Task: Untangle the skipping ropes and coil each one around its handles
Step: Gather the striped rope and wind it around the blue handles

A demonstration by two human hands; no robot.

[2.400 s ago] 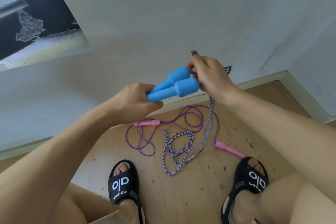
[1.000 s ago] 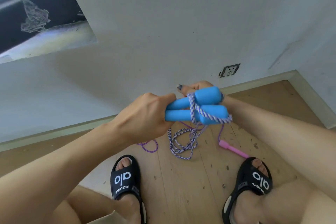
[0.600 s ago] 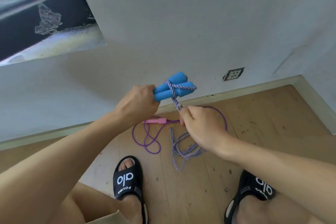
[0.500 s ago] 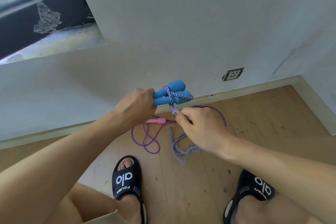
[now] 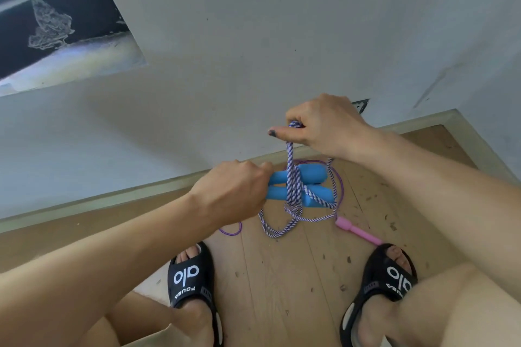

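My left hand (image 5: 234,191) grips the near ends of two blue foam handles (image 5: 315,191), held side by side and pointing right. A purple-and-white braided rope (image 5: 293,186) is wound round them a few turns. Above the handles, my right hand (image 5: 324,127) pinches a stretch of that rope and holds it taut; the slack hangs in a loop down to the floor. A second rope, thin and purple (image 5: 339,186), lies on the floor behind, with one pink handle (image 5: 358,231) showing. Its other handle is hidden.
I sit facing a white wall with a skirting board (image 5: 112,197) and a socket (image 5: 361,105). My feet in black slides (image 5: 191,276) (image 5: 392,273) rest on the wooden floor (image 5: 282,290), either side of the ropes.
My right hand has swung from below the handles to above them, carrying the braided rope up and round. More turns sit on the handles and less rope lies on the floor.
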